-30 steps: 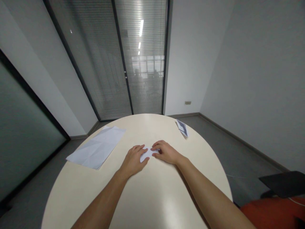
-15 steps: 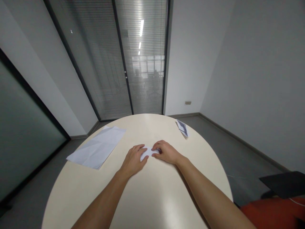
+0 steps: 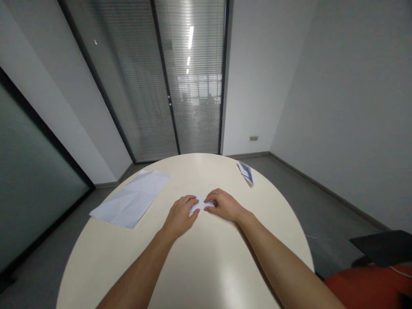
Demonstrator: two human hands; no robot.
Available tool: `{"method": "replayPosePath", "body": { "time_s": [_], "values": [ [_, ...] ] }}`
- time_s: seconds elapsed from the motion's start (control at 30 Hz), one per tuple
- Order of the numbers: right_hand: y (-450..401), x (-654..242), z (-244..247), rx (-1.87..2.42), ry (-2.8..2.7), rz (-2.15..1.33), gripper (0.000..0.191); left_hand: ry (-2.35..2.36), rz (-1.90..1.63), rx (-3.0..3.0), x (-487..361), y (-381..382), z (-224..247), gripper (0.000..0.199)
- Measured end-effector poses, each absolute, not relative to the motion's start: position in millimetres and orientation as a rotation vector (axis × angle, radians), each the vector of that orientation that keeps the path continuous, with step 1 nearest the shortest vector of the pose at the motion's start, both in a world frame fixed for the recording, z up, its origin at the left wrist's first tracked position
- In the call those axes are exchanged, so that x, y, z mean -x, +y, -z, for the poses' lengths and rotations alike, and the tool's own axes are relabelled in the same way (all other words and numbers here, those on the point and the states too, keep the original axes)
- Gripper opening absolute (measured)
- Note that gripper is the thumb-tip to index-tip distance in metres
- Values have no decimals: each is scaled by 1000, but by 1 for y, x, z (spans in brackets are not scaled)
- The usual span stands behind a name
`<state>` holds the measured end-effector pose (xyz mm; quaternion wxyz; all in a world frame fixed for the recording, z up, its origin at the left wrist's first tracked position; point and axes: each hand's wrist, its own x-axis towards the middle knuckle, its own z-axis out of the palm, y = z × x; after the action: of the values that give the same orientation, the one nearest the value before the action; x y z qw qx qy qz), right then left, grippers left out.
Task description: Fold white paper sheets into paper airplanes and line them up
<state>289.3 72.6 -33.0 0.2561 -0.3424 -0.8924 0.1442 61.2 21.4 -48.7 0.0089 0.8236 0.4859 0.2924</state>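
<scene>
A small piece of folded white paper [image 3: 201, 203] lies on the round cream table [image 3: 199, 266], between my two hands. My left hand [image 3: 182, 214] grips its left end, thumb at the near edge and fingers at the far edge. On the other end, my right hand [image 3: 224, 203] pinches the paper with curled fingers and thumb. Parts of the paper are hidden under the fingers of both hands, so its full shape does not show.
Creased white sheets [image 3: 131, 199] lie at the table's left. A folded paper piece with dark print [image 3: 246, 172] sits near the far right edge. To the lower right are a red seat [image 3: 367, 287] and a flat black object [image 3: 384, 248]. Glass panels with blinds [image 3: 199, 120] stand beyond.
Both hands keep their hold on the paper. The left thumb has shifted slightly up along its near edge, and the paper between the hands looks a little narrower.
</scene>
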Motion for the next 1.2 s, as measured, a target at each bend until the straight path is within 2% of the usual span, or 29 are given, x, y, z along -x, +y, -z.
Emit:
{"method": "replayPosePath", "body": {
  "time_s": [0.3,0.83,1.2],
  "values": [
    [70,-289,30,954,-2430,-403,23,1496,-985,-2545,-61,21,46,28],
    [67,-288,27,1002,-2388,-438,29,1774,-1243,-2190,-62,21,48,53],
    [67,-287,35,1086,-2282,-525,37,1621,-1316,-2005,-60,27,50,44]
  ]
}}
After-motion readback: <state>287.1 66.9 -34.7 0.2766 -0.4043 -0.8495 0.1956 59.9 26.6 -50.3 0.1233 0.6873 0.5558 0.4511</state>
